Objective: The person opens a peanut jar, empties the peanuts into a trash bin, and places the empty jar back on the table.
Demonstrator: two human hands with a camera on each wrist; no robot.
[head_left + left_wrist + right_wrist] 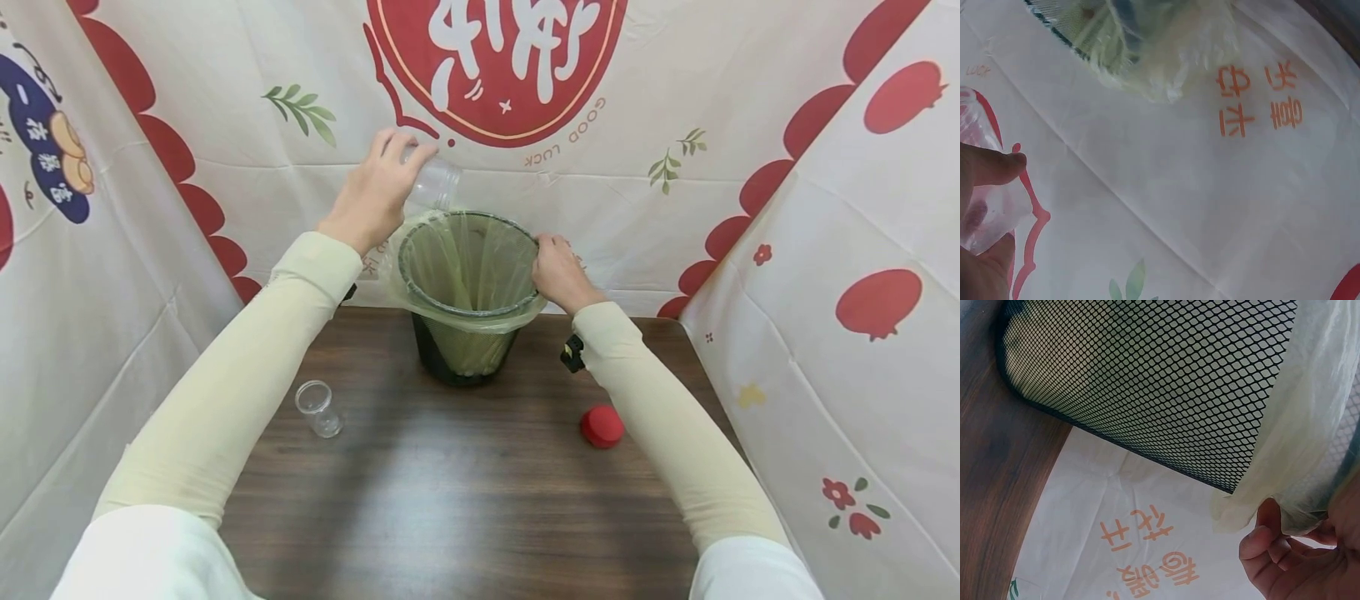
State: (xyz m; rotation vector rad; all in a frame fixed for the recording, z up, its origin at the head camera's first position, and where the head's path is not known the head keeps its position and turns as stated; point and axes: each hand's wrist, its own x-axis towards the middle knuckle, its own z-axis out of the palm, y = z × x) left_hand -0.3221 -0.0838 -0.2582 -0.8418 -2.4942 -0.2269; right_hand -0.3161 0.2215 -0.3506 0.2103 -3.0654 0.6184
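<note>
My left hand (378, 190) grips a clear plastic jar (437, 182) by its base, above the left rim of a black mesh trash bin (431, 346). The jar is tipped with its mouth toward the bin, and in the left wrist view it (997, 215) looks see-through between thumb and fingers. A pale yellow-green bin liner (480, 250) lines the bin and folds over its rim. On the right side of the rim, my right hand (562, 271) pinches the edge with the liner; the right wrist view shows curled fingers (1263, 544) at the liner's fold.
A small clear cup-like container (318, 408) stands on the dark wooden table (450, 500) at left. Toward the right lies a red screw lid (602, 427), close to my right forearm. Printed white cloth (225, 150) hangs behind the bin and along both sides.
</note>
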